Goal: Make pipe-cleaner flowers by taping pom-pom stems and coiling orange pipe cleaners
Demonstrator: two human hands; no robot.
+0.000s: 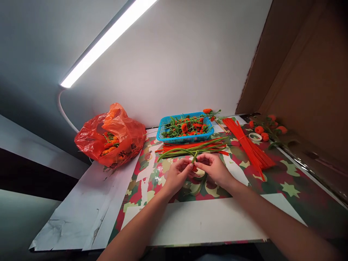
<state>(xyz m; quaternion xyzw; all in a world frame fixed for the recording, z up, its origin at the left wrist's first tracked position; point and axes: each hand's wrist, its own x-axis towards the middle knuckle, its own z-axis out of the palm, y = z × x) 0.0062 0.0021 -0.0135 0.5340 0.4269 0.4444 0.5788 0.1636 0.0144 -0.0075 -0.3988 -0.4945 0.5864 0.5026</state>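
My left hand and my right hand meet over the middle of the patterned table cover. Both pinch a green fuzzy stem between thumb and fingers, and a bit of red shows just under the fingertips. Just beyond the hands lie loose green stems and red stems, side by side. Behind them stands a blue basket holding orange-red flowers with green stems. A bundle of red stems rests to the right, beside a white tape roll.
An open red plastic bag with orange flowers stands at the left. More orange flowers lie at the back right, near a cardboard wall. A lit lamp hangs above. White board lines the front edge.
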